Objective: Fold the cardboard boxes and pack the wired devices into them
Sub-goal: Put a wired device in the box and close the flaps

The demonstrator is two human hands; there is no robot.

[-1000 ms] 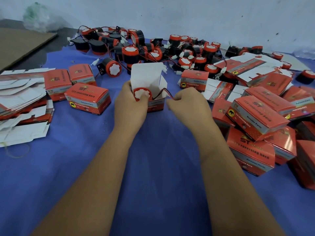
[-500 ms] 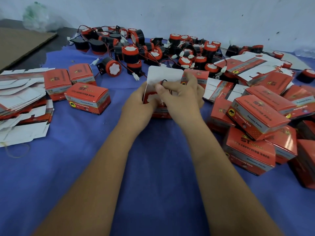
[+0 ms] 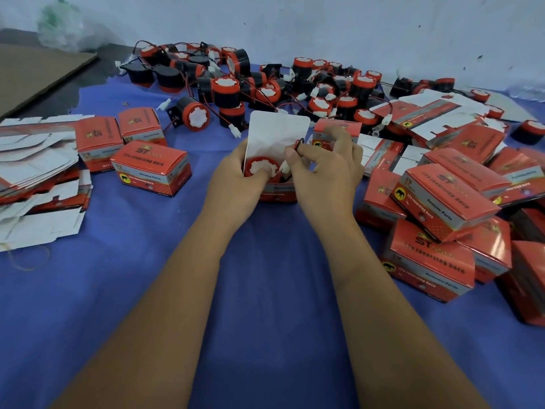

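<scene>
Since the earlier frames, both hands have closed in on the box and the wire, which trailed out to the right, is now gathered into a loop above the opening. Farthest left of the hands, well apart from them, lies a stack of flat unfolded blanks (image 3: 35, 178), then a few closed boxes (image 3: 152, 168) just left of the left wrist. Left hand (image 3: 236, 181) wraps the left side of the open box (image 3: 278, 193), its thumb pressing on the face of the red-and-white horn (image 3: 261, 169), which sits inside the box facing up toward the camera. Directly beyond both hands the white lid flap (image 3: 278, 129) stands upright and open, so the box mouth faces up and toward the person. Right hand (image 3: 324, 169) is curled at the right side of the box, thumb and forefinger pinching the looped wire (image 3: 298, 144) just above the opening, next to a white connector (image 3: 285, 166) that pokes up between the two hands. I judge the coming move turns on this: the loop sits just right of the horn and above the gap beside it, so the right hand, being nearer, should push it down while the left steadies the box. Beyond the flap the pile of loose horns (image 3: 265, 84) waits; right of the right hand packed boxes (image 3: 442, 196) are heaped.
</scene>
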